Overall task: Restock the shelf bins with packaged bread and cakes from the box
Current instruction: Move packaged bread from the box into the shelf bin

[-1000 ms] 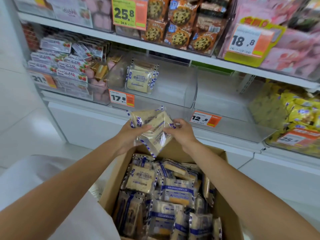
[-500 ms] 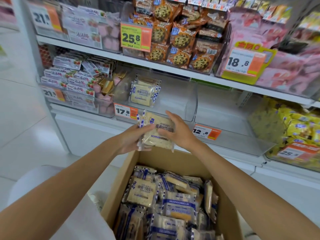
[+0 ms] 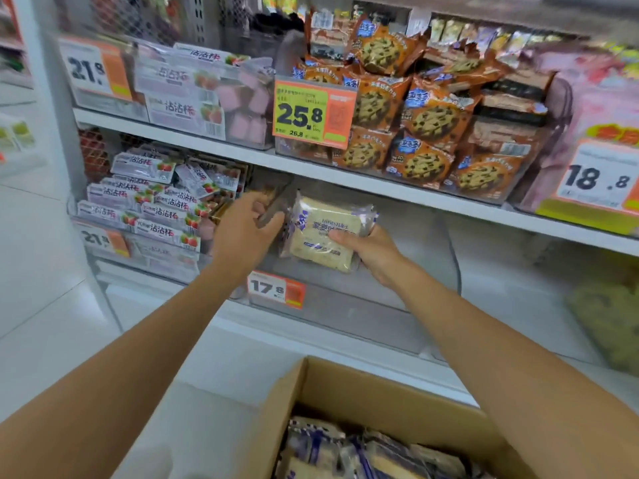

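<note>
Fingers [image 3: 347, 242] of the right hand [image 3: 375, 259] are curled round the lower right corner of a bread packet [image 3: 323, 233], thumb across the printed front, the rest hidden behind it. The packet is held upright and slightly tilted inside the mouth of the clear bin [image 3: 449, 271], above the bin floor; it does not look set down yet.

The left hand [image 3: 242, 233] is raised at the packet's left edge. Its fingers are loosely curled near the bin's left wall. Whether they touch the packet or the wall cannot be told, as the spot is blurred.

Whether other packets lie behind the held one cannot be told. An orange price tag [image 3: 276, 288] marked 17.8 is fixed to the bin front, below the hands.

Nearer the camera the cardboard box [image 3: 380, 385] stands open, and many packets [image 3: 345, 451] of the same blue-and-white kind are seen in it.

Judgement: restocking is at an early to middle stage. One packet is being placed and a large share of the stock is left in the box.

To the left, strawberry-printed packs [image 3: 155, 205] fill the neighbouring bin. On the shelf [image 3: 397, 191] above, cookie packs [image 3: 425, 119] are stacked.
</note>
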Action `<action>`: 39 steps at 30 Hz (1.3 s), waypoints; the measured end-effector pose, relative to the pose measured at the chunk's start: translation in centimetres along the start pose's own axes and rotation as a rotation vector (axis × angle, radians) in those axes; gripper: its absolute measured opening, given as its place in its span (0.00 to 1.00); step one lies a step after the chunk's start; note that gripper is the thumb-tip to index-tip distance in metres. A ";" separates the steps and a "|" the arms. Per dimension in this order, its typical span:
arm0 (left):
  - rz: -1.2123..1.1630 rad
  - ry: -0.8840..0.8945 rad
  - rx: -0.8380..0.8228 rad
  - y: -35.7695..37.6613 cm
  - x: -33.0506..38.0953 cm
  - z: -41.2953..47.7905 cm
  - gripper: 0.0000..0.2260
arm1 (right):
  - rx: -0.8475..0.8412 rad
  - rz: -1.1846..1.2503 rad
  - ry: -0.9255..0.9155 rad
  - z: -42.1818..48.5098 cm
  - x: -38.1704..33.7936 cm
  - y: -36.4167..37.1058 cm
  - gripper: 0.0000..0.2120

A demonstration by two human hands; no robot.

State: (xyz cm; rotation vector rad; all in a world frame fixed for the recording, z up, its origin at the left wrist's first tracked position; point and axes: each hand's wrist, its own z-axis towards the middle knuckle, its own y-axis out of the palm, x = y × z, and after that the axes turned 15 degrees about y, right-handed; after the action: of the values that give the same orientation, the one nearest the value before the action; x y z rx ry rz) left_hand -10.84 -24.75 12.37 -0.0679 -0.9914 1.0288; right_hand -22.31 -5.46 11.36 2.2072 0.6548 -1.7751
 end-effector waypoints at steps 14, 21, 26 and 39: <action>0.151 0.189 0.055 2.5 -5.6 0.0 0.07 | 0.286 -1.563 -0.495 7.1 3.8 1.4 0.47; 0.124 0.227 0.081 2.6 -5.8 -0.2 0.06 | 0.375 -1.686 -0.656 10.4 2.5 3.0 0.46; 0.108 0.217 0.079 2.8 -6.1 -0.2 0.06 | 0.420 -1.725 -0.537 11.1 2.8 4.7 0.51; 0.129 0.211 0.094 3.0 -6.1 -0.4 0.04 | 0.141 -1.555 -0.313 11.4 1.1 2.3 0.59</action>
State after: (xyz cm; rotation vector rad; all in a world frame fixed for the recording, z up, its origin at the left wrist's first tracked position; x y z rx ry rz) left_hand -13.52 -27.44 6.71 -0.1611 -0.7538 1.1601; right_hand -30.81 -12.36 7.39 1.2169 2.6039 -2.5957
